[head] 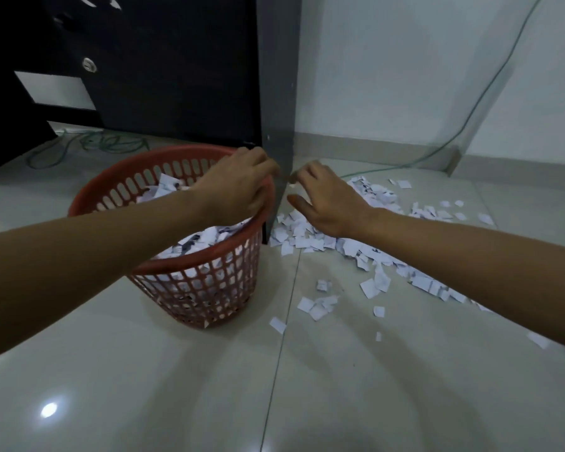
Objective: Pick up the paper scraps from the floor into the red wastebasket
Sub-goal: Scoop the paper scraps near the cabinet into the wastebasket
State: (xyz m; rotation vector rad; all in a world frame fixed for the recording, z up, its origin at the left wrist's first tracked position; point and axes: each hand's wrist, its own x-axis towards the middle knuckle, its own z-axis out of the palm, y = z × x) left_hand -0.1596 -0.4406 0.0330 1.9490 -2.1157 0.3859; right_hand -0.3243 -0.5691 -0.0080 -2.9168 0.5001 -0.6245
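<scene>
While both arms reach forward, I see my left hand (238, 185) over the far rim of the one red wastebasket (163, 262), its fingers (268, 166) curled downward; whether they pinch anything I cannot tell, since the tips are hidden behind the knuckles. My right hand (330, 203) hangs just beside it, above the floor (177, 370), with the thumb spread out and the other fingers loosely bent, apart from one another and holding nothing that I can make out. Between the two sets of fingertips stands the edge of one dark cabinet panel (279, 93). Under and to the right of the right fingers lies one broad scatter of white paper scraps (366, 249), far too many to count, trailing toward me in a few loose pieces. Below the left fingers the basket is already heaped with scraps nearly to its rim. Beyond the right fingers, one green cable (470, 125) runs up the wall.
</scene>
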